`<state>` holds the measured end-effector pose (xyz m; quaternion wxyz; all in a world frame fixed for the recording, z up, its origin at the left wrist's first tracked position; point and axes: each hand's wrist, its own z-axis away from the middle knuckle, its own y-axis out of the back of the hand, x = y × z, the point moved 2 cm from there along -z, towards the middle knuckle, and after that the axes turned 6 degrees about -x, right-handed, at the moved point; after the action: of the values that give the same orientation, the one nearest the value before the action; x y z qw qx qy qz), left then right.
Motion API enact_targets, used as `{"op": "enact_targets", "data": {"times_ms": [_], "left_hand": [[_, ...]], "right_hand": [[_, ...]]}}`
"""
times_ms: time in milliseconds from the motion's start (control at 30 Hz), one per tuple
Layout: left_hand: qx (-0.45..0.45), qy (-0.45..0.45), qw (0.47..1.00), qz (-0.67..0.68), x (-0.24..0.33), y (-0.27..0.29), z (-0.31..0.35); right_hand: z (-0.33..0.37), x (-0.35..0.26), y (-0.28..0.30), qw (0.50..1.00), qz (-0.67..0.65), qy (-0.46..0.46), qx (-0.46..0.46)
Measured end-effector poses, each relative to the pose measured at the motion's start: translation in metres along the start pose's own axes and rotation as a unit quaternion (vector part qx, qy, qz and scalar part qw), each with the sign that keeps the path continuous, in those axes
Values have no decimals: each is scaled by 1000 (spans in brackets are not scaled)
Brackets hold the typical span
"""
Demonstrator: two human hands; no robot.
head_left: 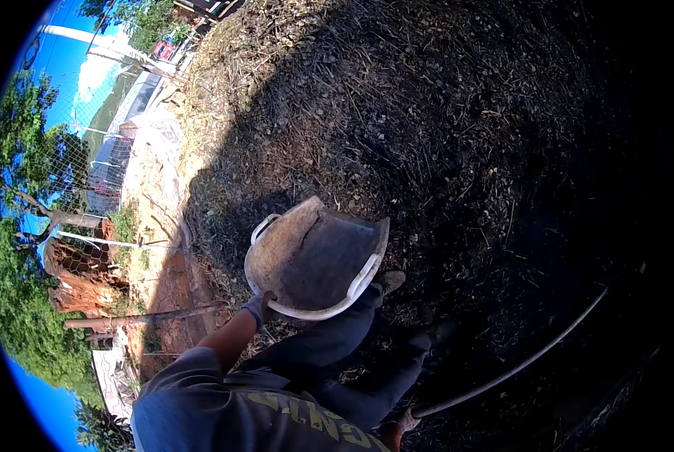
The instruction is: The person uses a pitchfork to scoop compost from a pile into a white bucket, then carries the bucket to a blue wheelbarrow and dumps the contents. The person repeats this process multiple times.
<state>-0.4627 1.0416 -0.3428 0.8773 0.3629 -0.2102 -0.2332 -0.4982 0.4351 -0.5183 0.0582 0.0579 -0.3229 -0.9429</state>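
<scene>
One worn, dirt-coated plastic bucket with a white rim and two white side handles [318, 260] is held tilted on its side, mouth facing up toward the camera, over the lower slope of a single large heap of dark compost and dry straw-like litter [397, 113]. The bucket's inside looks grey and holds nothing that can be made out.

The left hand [258, 307], in a grey glove, is closed around the bucket's rim at its lower left edge; the bare forearm runs down to a blue-grey shirt with yellowish printing on it [224, 410].

The right hand [406, 420], near the bottom edge of the view, is wrapped around the end of one long, thin, curved dark handle or hose [518, 365], which arcs up and right across the shaded ground; which of the two it is cannot be told. Its far end is lost in shadow.

Two legs in dark trousers [352, 354] stand on the heap's foot, with one pale shoe [390, 280] just under the bucket and a second, darker shoe [442, 331] to its right.

At the heap's left edge lies reddish bare soil [156, 279], one rusty pipe [141, 318] lying across it, a wire-mesh fence [96, 151], and white sheeting [156, 135] beside it. Green trees [21, 226] stand behind.
</scene>
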Motion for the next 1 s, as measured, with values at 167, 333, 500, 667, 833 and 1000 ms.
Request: {"op": "enact_targets", "data": {"times_ms": [167,333,500,667,833,1000], "left_hand": [[-39,264,719,642,-22,-67,-23],[-5,319,758,569,-55,-100,-1],[-35,432,819,376,-25,-97,-62],[-22,471,746,470,-65,-158,-112],[-1,481,608,632,-41,-178,-169],[34,321,356,877,20,-166,-223]], "right_hand": [[23,-18,44,994,73,54,60],[2,-37,66,967,167,170,89],[106,-171,61,951,213,217,54],[141,-222,27,923,257,278,75],[205,-301,-25,854,303,418,56],[182,-364,-43,762,408,501,41]]}}
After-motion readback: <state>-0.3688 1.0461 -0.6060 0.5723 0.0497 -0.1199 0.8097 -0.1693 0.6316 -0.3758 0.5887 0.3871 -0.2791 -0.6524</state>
